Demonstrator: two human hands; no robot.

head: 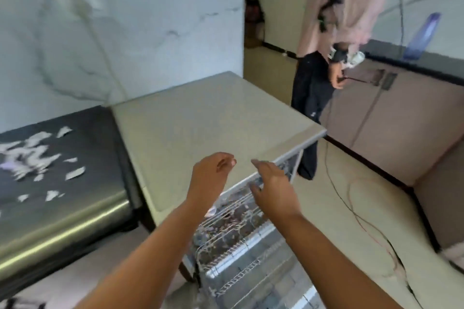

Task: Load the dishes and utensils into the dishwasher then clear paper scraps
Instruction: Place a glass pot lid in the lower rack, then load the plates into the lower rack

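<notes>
Quick count: one left hand (213,173), one right hand (273,188), one dishwasher (213,120).
Two racks (233,218) were under the fingers (259,165), dozen-plus paper scraps (37,155) off to their left.

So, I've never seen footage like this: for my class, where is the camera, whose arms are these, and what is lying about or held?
There is no machine here: a person wears a camera on the head, so this one picture looks forward and down along their own arms. The left hand and right hand both reach out, holding nothing, above the pulled-out wire rack of a dishwasher under a beige top. What sits in the rack is too blurred to tell. To the left, torn paper scraps lie on a dark counter. A second person stands behind.
</notes>
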